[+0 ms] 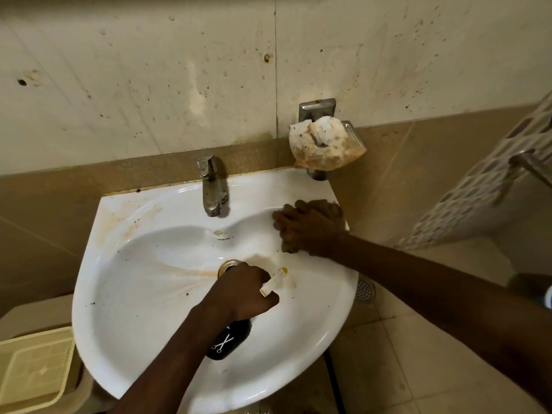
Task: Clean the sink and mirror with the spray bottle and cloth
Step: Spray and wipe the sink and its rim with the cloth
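A white wall-hung sink shows brown stains on its left ledge and streaks around the drain. My left hand is shut on a black spray bottle with a scissors mark, held over the basin, its cream nozzle pointing toward the right rim. My right hand presses flat on a dark brown cloth at the sink's back right rim. The cloth is mostly hidden under the fingers. No mirror is in view.
A steel tap stands at the sink's back centre. A stained soap holder hangs on the spotted tile wall above the right corner. A cream plastic basket sits low left. A patterned towel hangs on a rail at right. A floor drain lies below.
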Available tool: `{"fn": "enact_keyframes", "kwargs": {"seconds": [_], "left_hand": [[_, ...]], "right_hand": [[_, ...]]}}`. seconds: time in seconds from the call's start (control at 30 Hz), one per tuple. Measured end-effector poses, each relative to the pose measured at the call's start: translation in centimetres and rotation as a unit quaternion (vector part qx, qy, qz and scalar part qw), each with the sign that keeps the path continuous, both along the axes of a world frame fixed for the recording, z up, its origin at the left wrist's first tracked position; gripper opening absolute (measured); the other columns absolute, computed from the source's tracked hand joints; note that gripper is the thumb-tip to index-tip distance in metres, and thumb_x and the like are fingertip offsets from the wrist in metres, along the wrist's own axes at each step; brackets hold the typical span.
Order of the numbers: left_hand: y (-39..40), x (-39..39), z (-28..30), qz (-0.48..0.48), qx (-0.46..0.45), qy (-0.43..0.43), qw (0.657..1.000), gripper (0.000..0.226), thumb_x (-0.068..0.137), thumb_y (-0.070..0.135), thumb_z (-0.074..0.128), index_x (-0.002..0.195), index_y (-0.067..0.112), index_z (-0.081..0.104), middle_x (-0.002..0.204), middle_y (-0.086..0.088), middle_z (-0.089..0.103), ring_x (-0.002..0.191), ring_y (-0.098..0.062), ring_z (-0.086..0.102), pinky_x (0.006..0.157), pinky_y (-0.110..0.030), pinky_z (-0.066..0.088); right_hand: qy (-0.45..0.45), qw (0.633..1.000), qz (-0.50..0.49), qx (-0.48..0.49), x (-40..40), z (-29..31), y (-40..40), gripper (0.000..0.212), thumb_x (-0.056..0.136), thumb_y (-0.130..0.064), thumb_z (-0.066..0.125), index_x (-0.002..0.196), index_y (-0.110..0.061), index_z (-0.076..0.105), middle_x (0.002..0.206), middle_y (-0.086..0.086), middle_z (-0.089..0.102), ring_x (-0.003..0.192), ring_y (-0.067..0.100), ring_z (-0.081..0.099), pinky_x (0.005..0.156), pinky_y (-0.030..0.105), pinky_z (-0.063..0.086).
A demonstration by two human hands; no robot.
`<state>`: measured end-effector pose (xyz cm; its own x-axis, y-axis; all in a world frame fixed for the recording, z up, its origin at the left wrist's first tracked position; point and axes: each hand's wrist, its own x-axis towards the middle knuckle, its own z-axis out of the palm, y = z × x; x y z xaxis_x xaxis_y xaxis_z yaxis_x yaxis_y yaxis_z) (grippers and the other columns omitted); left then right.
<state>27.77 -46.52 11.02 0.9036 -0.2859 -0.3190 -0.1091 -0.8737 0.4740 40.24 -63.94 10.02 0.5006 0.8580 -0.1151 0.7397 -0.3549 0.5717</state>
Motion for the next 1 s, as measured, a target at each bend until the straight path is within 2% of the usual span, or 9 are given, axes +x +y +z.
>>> {"fn": "enact_keyframes", "kwargs": {"seconds": [0.1,0.17,0.27,0.37,0.47,0.57,0.7,0.8,1.0], "left_hand": [[0.5,0.1,-0.2,0.005,-0.001,0.029,1.000,0.028,0.073,0.041,0.048,0.056,0.021,0.039,0.056,0.003,0.046,0.062,-0.016,0.050,0.053,-0.025,0.031],[0.7,-0.1,-0.5,0.003,0.010,0.034,0.999,0.027,0.078,0.043,0.050,0.063,0.021,0.043,0.062,0.005,0.047,0.070,-0.018,0.054,0.054,-0.026,0.033],[0.6,-0.3,-0.8,0.033,0.012,0.006,0.999,0.025,0.083,0.039,0.052,0.071,0.018,0.047,0.061,0.006,0.043,0.063,-0.016,0.047,0.050,-0.024,0.030],[-0.1,0.3,-0.9,0.049,0.012,-0.013,0.999,0.032,0.075,0.042,0.049,0.055,0.018,0.038,0.052,0.003,0.039,0.060,-0.019,0.048,0.051,-0.025,0.030],[-0.8,1.2,-0.5,0.055,0.012,0.013,0.998,0.033,0.080,0.037,0.056,0.057,0.016,0.043,0.054,0.004,0.041,0.060,-0.017,0.048,0.058,-0.026,0.035],[-0.9,1.6,-0.5,0.063,-0.010,0.015,0.998,0.027,0.083,0.039,0.057,0.067,0.019,0.047,0.061,0.007,0.046,0.068,-0.019,0.051,0.060,-0.027,0.037],[-0.6,1.8,-1.1,0.076,-0.017,-0.009,0.997,0.026,0.080,0.037,0.058,0.063,0.022,0.044,0.060,0.005,0.050,0.061,-0.017,0.051,0.053,-0.027,0.033],[-0.5,1.7,-1.4,0.049,0.006,-0.009,0.999,0.025,0.076,0.040,0.055,0.061,0.024,0.042,0.059,0.006,0.051,0.062,-0.017,0.051,0.056,-0.028,0.034],[0.3,1.6,-1.1,0.025,-0.027,0.054,0.998,0.024,0.073,0.039,0.057,0.055,0.034,0.043,0.059,0.009,0.052,0.070,-0.014,0.056,0.066,-0.028,0.044]], "right_hand": [[0.065,0.989,-0.131,0.038,-2.9,1.1,-3.2,0.045,0.053,-0.040,0.083,0.087,-0.015,0.068,0.107,0.009,0.058,0.096,0.030,0.052,0.077,0.043,0.044],[0.059,0.978,-0.178,0.092,-3.5,1.4,-4.3,0.038,0.049,-0.035,0.084,0.075,-0.014,0.066,0.096,0.011,0.059,0.085,0.031,0.053,0.068,0.042,0.045],[0.031,0.981,-0.128,0.143,-1.3,1.3,-2.9,0.032,0.058,-0.032,0.074,0.083,-0.013,0.067,0.103,0.012,0.058,0.088,0.032,0.053,0.070,0.042,0.046],[0.002,0.988,-0.035,0.154,1.1,1.0,-1.5,0.017,0.079,-0.022,0.054,0.090,-0.014,0.064,0.104,0.010,0.058,0.088,0.030,0.054,0.071,0.041,0.045],[0.031,0.988,-0.081,0.127,0.9,0.8,-3.3,0.039,0.059,-0.030,0.080,0.093,-0.017,0.066,0.108,0.010,0.057,0.090,0.032,0.052,0.073,0.042,0.042],[0.023,0.980,-0.120,0.158,-0.3,1.0,-4.8,0.032,0.062,-0.037,0.080,0.083,-0.018,0.065,0.100,0.008,0.058,0.083,0.030,0.051,0.069,0.039,0.037],[-0.006,0.997,0.001,0.080,0.3,0.3,-1.5,0.021,0.070,-0.023,0.064,0.091,-0.019,0.068,0.117,0.010,0.057,0.103,0.031,0.049,0.082,0.044,0.043],[0.025,0.998,0.065,0.007,0.5,-1.4,1.6,0.004,0.074,-0.025,0.068,0.076,-0.022,0.068,0.104,0.002,0.060,0.099,0.026,0.045,0.080,0.041,0.034],[0.185,0.971,-0.145,-0.040,-3.5,0.6,-4.1,0.035,0.074,-0.044,0.070,0.095,-0.017,0.064,0.103,0.006,0.054,0.097,0.031,0.049,0.080,0.044,0.042]]}}
